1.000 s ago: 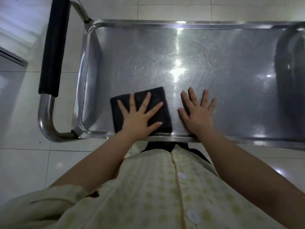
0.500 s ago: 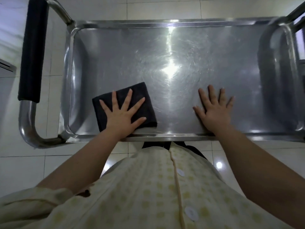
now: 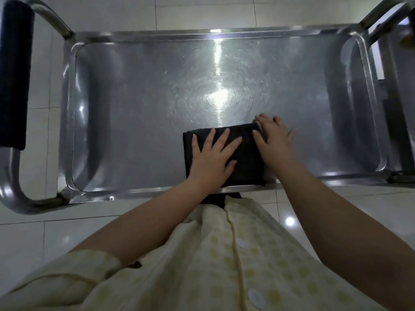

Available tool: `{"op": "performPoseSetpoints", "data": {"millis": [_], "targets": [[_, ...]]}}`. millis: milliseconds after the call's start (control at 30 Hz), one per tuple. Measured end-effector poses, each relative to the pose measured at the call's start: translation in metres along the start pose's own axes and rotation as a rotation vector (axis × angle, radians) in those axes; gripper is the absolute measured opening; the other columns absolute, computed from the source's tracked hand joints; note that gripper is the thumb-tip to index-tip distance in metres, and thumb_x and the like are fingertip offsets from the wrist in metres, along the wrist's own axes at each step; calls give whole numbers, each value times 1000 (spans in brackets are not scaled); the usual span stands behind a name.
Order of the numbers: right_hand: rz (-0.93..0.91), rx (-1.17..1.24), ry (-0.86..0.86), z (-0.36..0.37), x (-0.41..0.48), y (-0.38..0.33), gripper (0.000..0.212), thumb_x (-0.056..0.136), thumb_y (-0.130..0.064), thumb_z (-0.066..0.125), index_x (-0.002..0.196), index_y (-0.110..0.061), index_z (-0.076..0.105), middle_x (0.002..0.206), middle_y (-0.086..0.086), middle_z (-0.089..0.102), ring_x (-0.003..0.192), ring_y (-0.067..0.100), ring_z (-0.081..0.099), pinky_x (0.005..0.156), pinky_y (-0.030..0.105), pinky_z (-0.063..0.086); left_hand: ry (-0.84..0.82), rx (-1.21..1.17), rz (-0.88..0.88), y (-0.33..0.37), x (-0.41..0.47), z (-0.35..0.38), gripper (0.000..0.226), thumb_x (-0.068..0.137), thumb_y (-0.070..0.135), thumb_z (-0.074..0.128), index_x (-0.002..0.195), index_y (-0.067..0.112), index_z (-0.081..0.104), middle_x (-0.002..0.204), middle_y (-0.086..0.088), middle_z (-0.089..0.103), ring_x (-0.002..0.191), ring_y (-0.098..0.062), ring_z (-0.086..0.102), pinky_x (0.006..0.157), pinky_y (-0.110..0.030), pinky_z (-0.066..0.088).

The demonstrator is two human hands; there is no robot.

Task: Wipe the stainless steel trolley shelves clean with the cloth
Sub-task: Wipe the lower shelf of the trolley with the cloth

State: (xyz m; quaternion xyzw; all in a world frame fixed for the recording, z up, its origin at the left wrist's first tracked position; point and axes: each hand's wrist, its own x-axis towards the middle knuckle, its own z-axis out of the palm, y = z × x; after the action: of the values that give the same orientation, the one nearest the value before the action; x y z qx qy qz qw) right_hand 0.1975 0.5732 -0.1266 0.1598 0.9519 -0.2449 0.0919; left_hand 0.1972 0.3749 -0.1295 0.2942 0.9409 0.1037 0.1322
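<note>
The stainless steel trolley's top shelf (image 3: 134,104) fills the view, scratched and glaring at its middle. A dark folded cloth (image 3: 246,160) lies flat on it against the near rim, a little right of centre. My left hand (image 3: 211,159) presses flat on the cloth's left half with its fingers spread. My right hand (image 3: 272,142) is blurred and lies flat at the cloth's right edge, its thumb and first fingers over the cloth and the rest on bare steel.
The black-padded push handle (image 3: 15,75) on a bent steel tube stands off the shelf's left end. Steel frame tubes (image 3: 381,16) rise at the right end. Glossy white floor tiles (image 3: 56,234) surround the trolley. My shirt front hangs below the near rim.
My left hand has slid the cloth rightward along the near rim, from the left part to right of centre. My right hand has come left to meet the cloth's right edge.
</note>
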Motion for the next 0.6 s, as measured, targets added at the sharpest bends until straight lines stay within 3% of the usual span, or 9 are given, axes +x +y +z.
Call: {"op": "performPoseSetpoints", "data": {"millis": [33, 100, 133, 200, 267, 333, 467, 600], "targets": [[-36, -74, -48, 2, 2, -6, 47, 99, -39, 47, 145, -28, 42, 157, -7, 32, 149, 26, 14, 115, 65, 2, 103, -25, -13, -10, -1, -4, 55, 93, 40, 53, 146, 31, 43, 151, -6, 43, 136, -37, 38, 108, -63, 27], [-71, -171, -124, 8, 3, -19, 46, 98, -39, 50, 142, -25, 44, 158, -4, 28, 149, 28, 10, 115, 64, 4, 229, -28, -39, -35, 1, -9, 46, 90, 36, 49, 133, 20, 58, 134, -7, 58, 118, -34, 50, 96, -50, 40], [-71, -150, -114, 10, 2, -26, 41, 97, -35, 55, 135, -21, 50, 155, -1, 34, 149, 30, 12, 115, 63, 6, 219, -29, -49, -46, 3, -11, 46, 91, 37, 45, 130, 18, 60, 131, -8, 59, 117, -33, 50, 95, -48, 40], [-100, -49, -22, 11, 0, -36, 22, 89, -19, 65, 110, -12, 61, 130, 6, 56, 135, 39, 36, 109, 54, 27, 156, -24, -26, -60, 10, -17, 51, 95, 42, 40, 134, 15, 56, 134, -8, 57, 124, -31, 46, 100, -46, 34], [-100, -13, -5, 4, -3, -46, 12, 85, -4, 63, 96, -7, 59, 99, 7, 57, 105, 33, 52, 86, 39, 40, 76, -1, 32, -65, 18, -20, 58, 97, 47, 38, 144, 14, 46, 144, -7, 50, 135, -30, 38, 107, -46, 27], [-51, 3, -55, -7, -3, -54, 19, 86, 2, 57, 101, -9, 57, 97, 3, 51, 95, 23, 49, 79, 34, 41, 7, 29, 78, -62, 25, -22, 61, 99, 49, 41, 151, 18, 35, 153, -4, 40, 142, -26, 28, 111, -45, 19], [-38, 40, -98, -33, -8, -65, 40, 88, 2, 60, 123, -16, 60, 103, -2, 48, 102, 19, 51, 88, 32, 45, -18, 1, 108, -57, 38, -31, 64, 95, 49, 53, 152, 25, 33, 151, 1, 42, 143, -24, 27, 115, -53, 14], [-104, 36, 9, -57, -24, -64, 24, 88, 3, 58, 102, -12, 70, 101, -2, 45, 97, 16, 46, 80, 22, 36, 37, -94, 118, -51, 51, -53, 41, 94, 37, 60, 133, 27, 55, 126, 2, 59, 128, -22, 44, 116, -51, 12]]}}
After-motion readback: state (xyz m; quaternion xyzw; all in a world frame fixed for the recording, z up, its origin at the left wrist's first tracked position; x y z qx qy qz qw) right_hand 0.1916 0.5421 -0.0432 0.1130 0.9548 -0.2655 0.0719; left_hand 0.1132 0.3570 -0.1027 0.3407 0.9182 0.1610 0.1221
